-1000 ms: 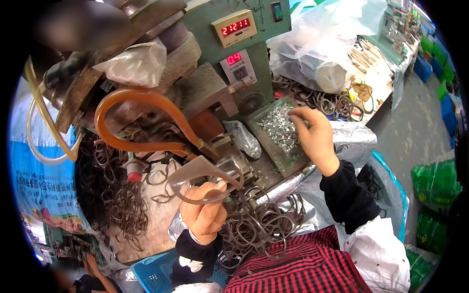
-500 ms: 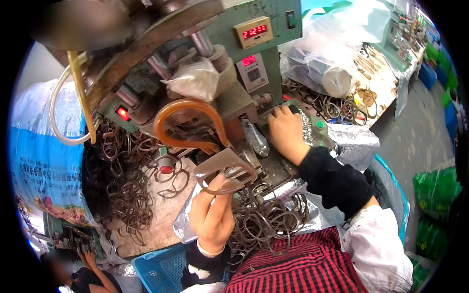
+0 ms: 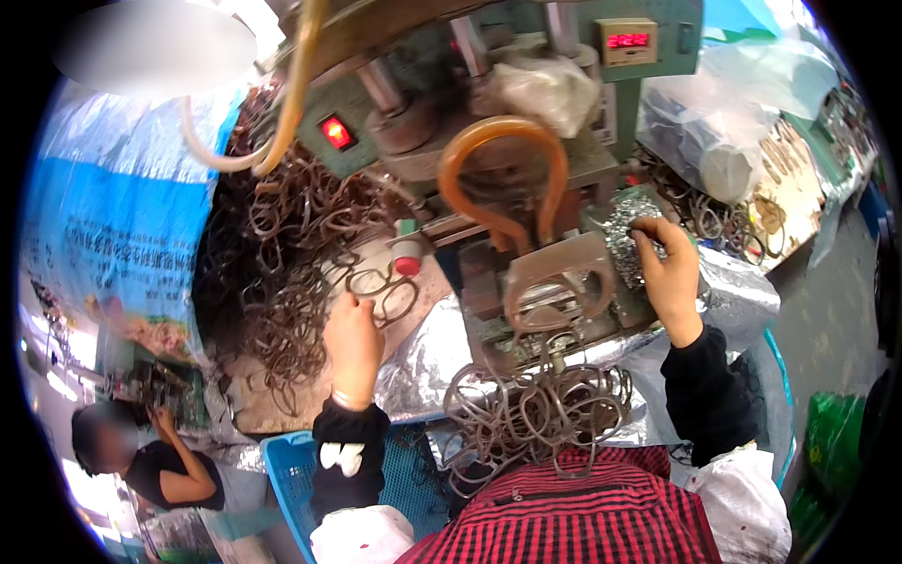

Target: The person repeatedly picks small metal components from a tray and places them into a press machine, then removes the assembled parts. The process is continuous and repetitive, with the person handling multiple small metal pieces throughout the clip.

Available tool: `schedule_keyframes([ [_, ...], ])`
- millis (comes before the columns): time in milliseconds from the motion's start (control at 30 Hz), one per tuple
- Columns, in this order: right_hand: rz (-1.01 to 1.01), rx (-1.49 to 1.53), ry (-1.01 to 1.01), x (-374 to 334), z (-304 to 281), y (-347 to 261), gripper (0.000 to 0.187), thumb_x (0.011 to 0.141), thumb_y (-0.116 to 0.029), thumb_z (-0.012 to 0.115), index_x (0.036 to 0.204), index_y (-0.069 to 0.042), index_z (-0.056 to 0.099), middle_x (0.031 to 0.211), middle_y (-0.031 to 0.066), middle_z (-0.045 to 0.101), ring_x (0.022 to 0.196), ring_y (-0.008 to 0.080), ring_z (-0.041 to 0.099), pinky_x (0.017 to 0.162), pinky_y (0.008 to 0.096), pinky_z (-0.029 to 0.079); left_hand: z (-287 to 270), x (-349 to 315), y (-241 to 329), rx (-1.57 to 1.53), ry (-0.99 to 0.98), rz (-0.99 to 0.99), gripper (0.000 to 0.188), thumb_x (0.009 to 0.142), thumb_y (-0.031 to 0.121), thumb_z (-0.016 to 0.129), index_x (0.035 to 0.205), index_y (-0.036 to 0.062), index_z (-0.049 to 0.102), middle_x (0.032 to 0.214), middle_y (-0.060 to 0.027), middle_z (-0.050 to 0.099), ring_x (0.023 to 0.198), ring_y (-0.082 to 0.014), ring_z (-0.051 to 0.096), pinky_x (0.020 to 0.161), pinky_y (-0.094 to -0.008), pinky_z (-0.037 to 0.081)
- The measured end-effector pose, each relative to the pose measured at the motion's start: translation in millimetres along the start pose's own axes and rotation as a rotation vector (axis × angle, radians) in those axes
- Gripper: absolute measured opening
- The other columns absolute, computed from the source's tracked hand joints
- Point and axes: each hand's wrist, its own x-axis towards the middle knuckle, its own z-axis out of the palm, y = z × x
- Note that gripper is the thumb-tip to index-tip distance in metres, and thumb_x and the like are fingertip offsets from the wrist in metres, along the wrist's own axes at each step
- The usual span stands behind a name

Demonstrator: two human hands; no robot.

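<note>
My left hand (image 3: 353,343) is closed at the side of a thin brown eyeglass frame (image 3: 396,293), its fingertips pinching the rim. Beside it, a tangled heap of similar frames (image 3: 282,329) covers the board. My right hand (image 3: 673,282) has thumb and index finger curled together at the edge of a pile of small silvery pieces (image 3: 624,230); whatever lies between the fingertips is too small to make out. Between my hands, a glossy brown plate with lens-shaped openings (image 3: 526,274) stands at the machine, below an orange loop handle (image 3: 454,169).
The press (image 3: 399,133) has metal columns and a lit red switch (image 3: 336,133). A red button (image 3: 407,259) sits near my left hand. More frames (image 3: 540,404) hang at my lap above a blue basket (image 3: 289,470). Another person (image 3: 178,470) sits far left.
My left hand has left the brown plate and moved left to the eyeglass frame on the board. My right hand has shifted, its fingers now pinched at the silvery pile. The view has turned left.
</note>
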Motion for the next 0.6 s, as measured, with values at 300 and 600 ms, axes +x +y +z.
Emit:
schedule_keyframes([
  [300, 0.296, 0.033, 0.09, -59.3, -77.0, 9.5, 0.012, 0.082, 0.0, 0.069, 0.094, -0.001, 0.071, 0.09, 0.0095, 0.069, 0.087, 0.0225, 0.065, 0.079, 0.0307, 0.049, 21.3, -41.1, -14.0, -0.962, 0.137, -0.496, 0.021, 0.094, 0.005, 0.064, 0.112, -0.0018, 0.07, 0.075, -0.0018, 0.064, 0.062, -0.0099, 0.055, 0.057, -0.0233, 0.043],
  [600, -0.074, 0.434, -0.058, 6.0, 18.7, -77.9, 0.018, 0.078, -0.002, 0.073, 0.096, -0.003, 0.072, 0.094, 0.0112, 0.07, 0.088, 0.0285, 0.066, 0.078, 0.036, 0.052, 13.0, -15.3, 62.8, -1.117, 0.303, -0.524, 0.028, 0.1, 0.006, 0.057, 0.125, -0.0024, 0.065, 0.076, 0.0003, 0.061, 0.059, -0.005, 0.05, 0.054, -0.0196, 0.041],
])
